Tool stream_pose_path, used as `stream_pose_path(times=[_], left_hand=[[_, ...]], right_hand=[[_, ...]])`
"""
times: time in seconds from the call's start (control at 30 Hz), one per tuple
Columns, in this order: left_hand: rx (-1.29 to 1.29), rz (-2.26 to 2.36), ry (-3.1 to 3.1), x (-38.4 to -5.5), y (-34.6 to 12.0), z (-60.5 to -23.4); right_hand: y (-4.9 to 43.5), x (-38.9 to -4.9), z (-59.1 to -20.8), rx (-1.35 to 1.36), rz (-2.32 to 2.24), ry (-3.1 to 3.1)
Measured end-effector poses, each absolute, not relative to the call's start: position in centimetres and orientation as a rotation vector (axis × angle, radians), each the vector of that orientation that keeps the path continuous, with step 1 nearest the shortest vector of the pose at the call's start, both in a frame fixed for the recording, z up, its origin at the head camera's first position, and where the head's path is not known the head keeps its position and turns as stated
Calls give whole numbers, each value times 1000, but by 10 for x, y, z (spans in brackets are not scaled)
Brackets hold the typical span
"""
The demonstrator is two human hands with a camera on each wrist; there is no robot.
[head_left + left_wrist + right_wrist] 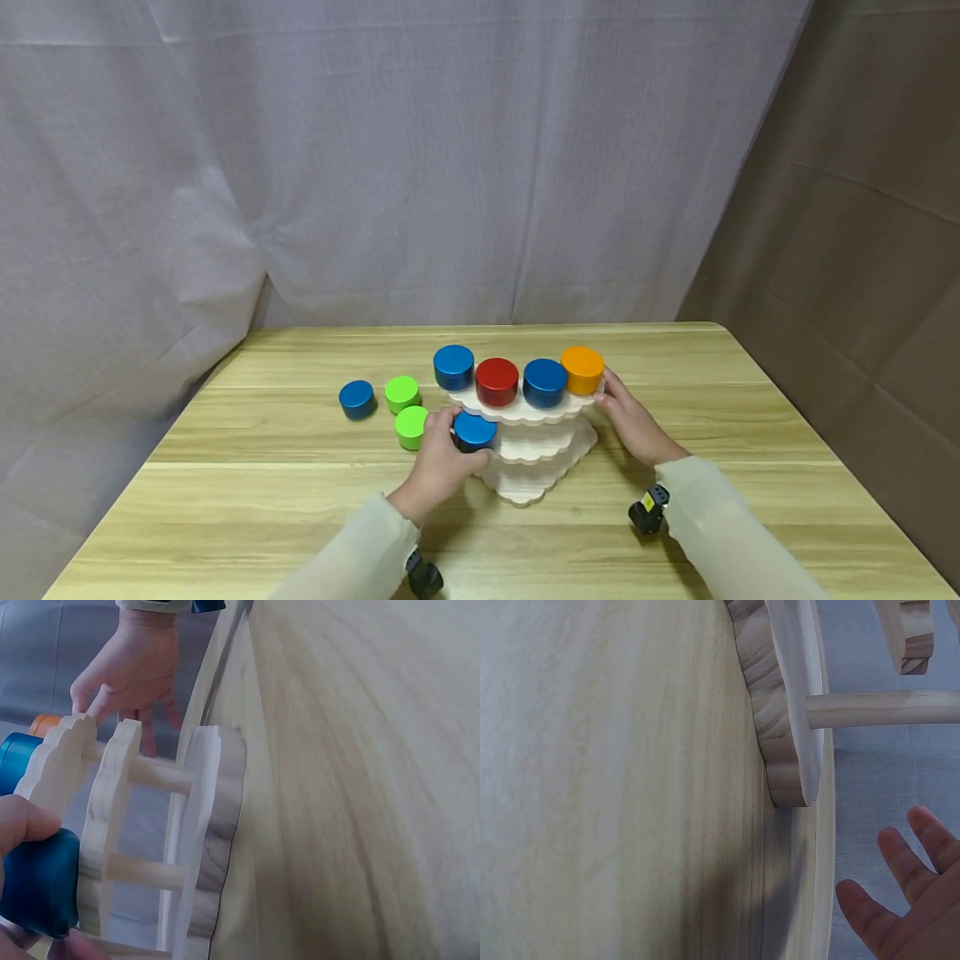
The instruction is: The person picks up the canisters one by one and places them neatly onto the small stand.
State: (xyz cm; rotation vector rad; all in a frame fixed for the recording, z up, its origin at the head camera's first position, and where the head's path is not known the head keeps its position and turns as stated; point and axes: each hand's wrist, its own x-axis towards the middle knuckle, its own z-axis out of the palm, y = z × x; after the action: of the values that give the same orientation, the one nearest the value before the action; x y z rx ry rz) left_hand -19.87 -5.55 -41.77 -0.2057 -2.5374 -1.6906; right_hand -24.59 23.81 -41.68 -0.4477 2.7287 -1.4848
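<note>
A three-tier pale wooden stand [525,479] with scalloped edges stands on the table. My left hand [438,467] grips a blue round tin [475,429], thumb in front and fingers at its left side, at the middle tier's left end. In the left wrist view that tin [41,881] is against the tier's edge; whether it rests on the tier is hidden. Blue, red [497,383], blue and orange tins [582,371] sit along the top tier [517,410]. My right hand [633,425] touches the top tier's right end beside the orange tin, other fingers spread [904,870].
Left of the stand, a blue tin [357,400] and two lime-green tins [402,394] stand on the wooden table [262,467]. A grey curtain [375,167] hangs behind the table, and a brown one [847,208] at the right. Dowels [146,871] join the tiers.
</note>
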Motion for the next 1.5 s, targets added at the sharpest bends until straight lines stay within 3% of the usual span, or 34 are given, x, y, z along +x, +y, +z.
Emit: stream_pose_path(times=[0.87, 1.5], left_hand=[[-180, -1830, -2427, -200, -53, -420], [-267, -1386, -2451, -191, -103, -408]], right_hand=[[238, -247, -420, -462, -1489, 2731], [239, -248, -421, -466, -1495, 2732]])
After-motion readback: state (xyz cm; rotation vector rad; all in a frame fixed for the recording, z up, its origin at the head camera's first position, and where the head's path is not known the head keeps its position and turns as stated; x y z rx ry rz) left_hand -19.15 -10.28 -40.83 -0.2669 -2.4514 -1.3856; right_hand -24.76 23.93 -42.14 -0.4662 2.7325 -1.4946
